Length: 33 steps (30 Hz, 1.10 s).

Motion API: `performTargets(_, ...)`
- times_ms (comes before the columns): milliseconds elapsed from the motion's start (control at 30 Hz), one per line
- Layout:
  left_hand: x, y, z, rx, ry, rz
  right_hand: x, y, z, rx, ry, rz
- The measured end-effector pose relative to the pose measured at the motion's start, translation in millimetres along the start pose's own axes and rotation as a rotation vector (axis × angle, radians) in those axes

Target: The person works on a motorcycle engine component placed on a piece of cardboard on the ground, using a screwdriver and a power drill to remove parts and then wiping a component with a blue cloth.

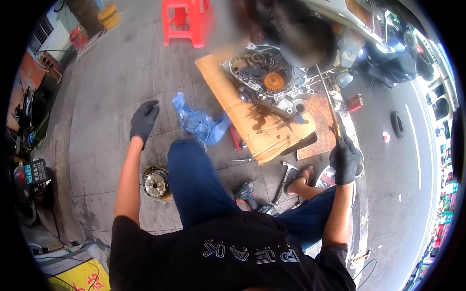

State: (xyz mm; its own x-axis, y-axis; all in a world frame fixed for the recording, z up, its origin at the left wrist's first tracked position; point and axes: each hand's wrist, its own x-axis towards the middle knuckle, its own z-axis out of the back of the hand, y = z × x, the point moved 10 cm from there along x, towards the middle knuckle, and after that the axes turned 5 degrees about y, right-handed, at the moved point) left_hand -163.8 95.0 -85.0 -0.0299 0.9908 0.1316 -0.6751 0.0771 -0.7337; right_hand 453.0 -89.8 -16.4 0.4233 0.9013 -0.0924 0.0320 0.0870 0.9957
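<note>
Beside the cardboard [277,138] under an opened engine case [258,73], the right hand [345,161] grips a long metal rod [325,88], while the left hand [143,121], fingers loosely open, hangs near a blue rag [200,124].

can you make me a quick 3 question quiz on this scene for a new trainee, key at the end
1. Which gloved hand grips the long thin rod, left or right?
2. True or false: the orange-brown gear sits inside the opened engine casing.
3. What is the dark-stained sheet under the casing made of?

Key: 1. The right hand. 2. True. 3. Cardboard.
</note>
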Motion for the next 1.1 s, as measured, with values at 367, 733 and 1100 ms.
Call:
performTargets(367, 131.5, -363.5, -232.2, 0.728, 0.642, -0.596, -17.6, -7.0, 8.3, -0.122, -0.031, -0.142)
performTargets(733, 144.3, -372.0, -224.6, 0.827, 0.525, -0.497, -30.2, 3.9, 11.0, -0.200, 0.069, -0.137)
performTargets(1100, 147.2, -258.3, -171.6, -1.448, 0.740, 0.058, 22.1, 53.8, -29.1, -0.298, 0.203, -0.068)
